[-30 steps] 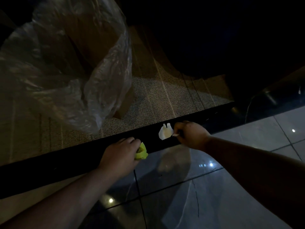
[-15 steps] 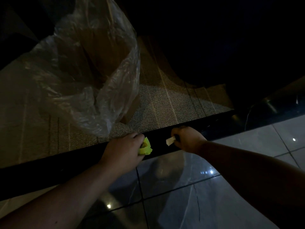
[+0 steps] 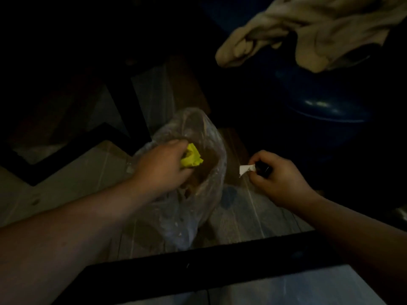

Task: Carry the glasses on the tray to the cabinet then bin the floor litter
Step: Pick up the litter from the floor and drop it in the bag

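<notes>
The scene is dim. My left hand (image 3: 160, 167) is closed around a crumpled yellow piece of litter (image 3: 192, 159) and hovers over the mouth of a clear plastic bin bag (image 3: 207, 194) standing on the floor. My right hand (image 3: 275, 172) is to the right of the bag, apart from it, pinching a small white scrap of paper (image 3: 246, 170) together with a small dark object that I cannot make out. No glasses, tray or cabinet are in view.
A black floor strip (image 3: 198, 267) crosses the bottom of the view, with pale tiles below it. A beige cloth (image 3: 308, 31) lies over a dark blue rounded object (image 3: 326, 106) at the upper right. Dark furniture legs (image 3: 123, 111) stand at the left.
Both hands have lifted from the black strip on the floor and moved forward to the bag. The yellow litter is now over the bag's mouth, and the view has shifted forward.
</notes>
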